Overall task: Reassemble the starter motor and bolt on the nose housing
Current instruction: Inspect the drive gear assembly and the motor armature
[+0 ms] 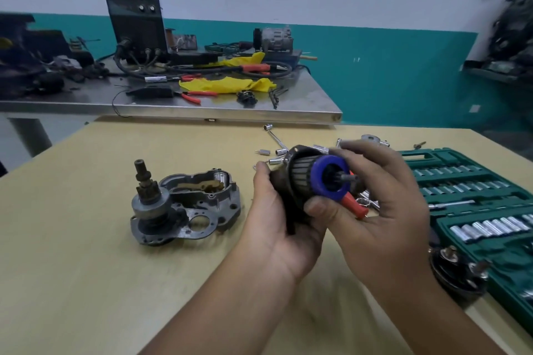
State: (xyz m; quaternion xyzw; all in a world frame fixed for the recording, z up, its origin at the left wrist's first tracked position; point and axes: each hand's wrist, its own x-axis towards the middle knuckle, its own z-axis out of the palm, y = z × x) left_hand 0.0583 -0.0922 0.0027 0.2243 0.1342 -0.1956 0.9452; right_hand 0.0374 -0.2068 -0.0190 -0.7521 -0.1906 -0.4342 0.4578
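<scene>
Above the middle of the yellow table [86, 239] I hold the dark motor body with its ribbed armature [300, 179]. A blue ring [328, 174] sits on its near end, with a small shaft showing in the ring's hole. My left hand [277, 219] grips the body from below and behind. My right hand [377, 210] curls round the blue end, thumb on its lower edge; a red-handled tool [353, 204] shows between its fingers. The grey nose housing [202, 199] with the pinion gear shaft [147, 193] stands on the table to the left.
A green socket set case [476, 202] lies open at the right. Loose sockets and an extension bar [277, 141] lie behind my hands. A dark round end cap [455, 271] sits by the case. A cluttered steel bench [202, 106] stands beyond.
</scene>
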